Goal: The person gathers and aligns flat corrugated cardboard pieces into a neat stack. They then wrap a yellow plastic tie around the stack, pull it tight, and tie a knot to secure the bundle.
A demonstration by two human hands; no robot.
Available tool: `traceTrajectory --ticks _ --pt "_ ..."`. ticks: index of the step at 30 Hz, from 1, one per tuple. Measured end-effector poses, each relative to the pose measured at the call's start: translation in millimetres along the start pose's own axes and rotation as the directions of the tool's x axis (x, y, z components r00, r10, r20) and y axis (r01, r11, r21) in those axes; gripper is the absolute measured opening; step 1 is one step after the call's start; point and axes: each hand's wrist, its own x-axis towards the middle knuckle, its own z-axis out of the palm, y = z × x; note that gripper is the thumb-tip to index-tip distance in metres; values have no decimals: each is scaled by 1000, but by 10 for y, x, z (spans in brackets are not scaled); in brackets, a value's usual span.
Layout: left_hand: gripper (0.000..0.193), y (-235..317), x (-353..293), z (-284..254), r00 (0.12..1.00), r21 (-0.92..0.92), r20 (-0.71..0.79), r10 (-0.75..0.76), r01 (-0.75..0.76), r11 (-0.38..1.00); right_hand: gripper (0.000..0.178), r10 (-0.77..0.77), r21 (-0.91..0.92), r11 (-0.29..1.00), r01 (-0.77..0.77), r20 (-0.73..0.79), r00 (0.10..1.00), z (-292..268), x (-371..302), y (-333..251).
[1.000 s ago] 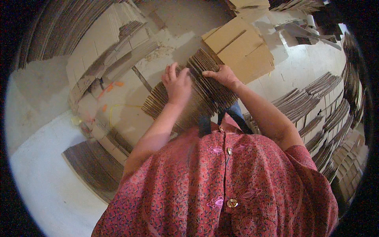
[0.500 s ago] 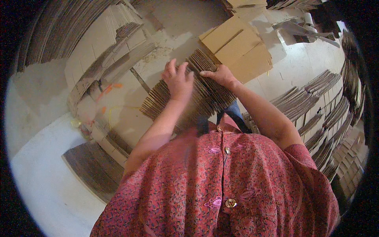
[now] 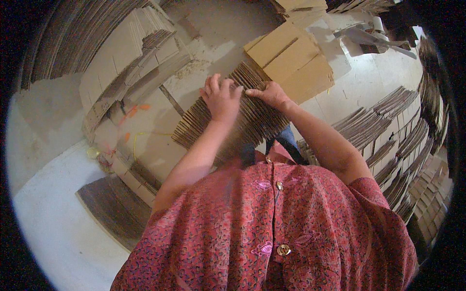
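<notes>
A thick bundle of brown cardboard strips [image 3: 264,111], standing on edge and packed side by side, lies in front of my body. My left hand [image 3: 221,99] bends over its far left edge, fingers slightly apart, fingertips partly hidden. On the far right edge, my right hand [image 3: 272,94] grips the bundle with its thumb stretched over the top; its other fingers are mostly out of sight. The two thumbs almost meet above the strips. A flat tan cardboard stack [image 3: 296,60] sits just beyond my right hand.
Long stacks of cardboard [image 3: 124,65] stand at the far left. Layered cardboard piles [image 3: 383,116] fill the right side. A dark stack [image 3: 114,206] lies at the lower left, and orange scraps [image 3: 131,111] and a yellow strap [image 3: 136,145] lie left of the bundle.
My left hand has shifted slightly right, its fingers drawing closer together and its thumb nearer my right thumb. The gap between the strips there has narrowed. My right hand stays nearly in place.
</notes>
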Motion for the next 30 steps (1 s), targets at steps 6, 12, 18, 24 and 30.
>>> traceTrajectory --ticks 6,12,18,24,30 --pt "33 -5 -7 16 998 -7 35 -45 45 999 73 -45 82 995 50 -62 997 33 -22 30" --pt "31 11 0 -10 1000 -29 22 -2 3 1000 77 14 55 998 -14 -7 1000 18 -1 11" --pt "28 3 -21 43 994 5 99 41 -41 999 80 6 32 999 -5 -23 1000 24 3 28" --pt "23 67 59 29 999 4 46 -5 5 1000 83 -17 82 997 18 -14 1000 16 -5 28" --pt "26 106 141 127 996 -23 25 -83 84 996 87 -9 22 1000 9 -23 1000 25 0 25"
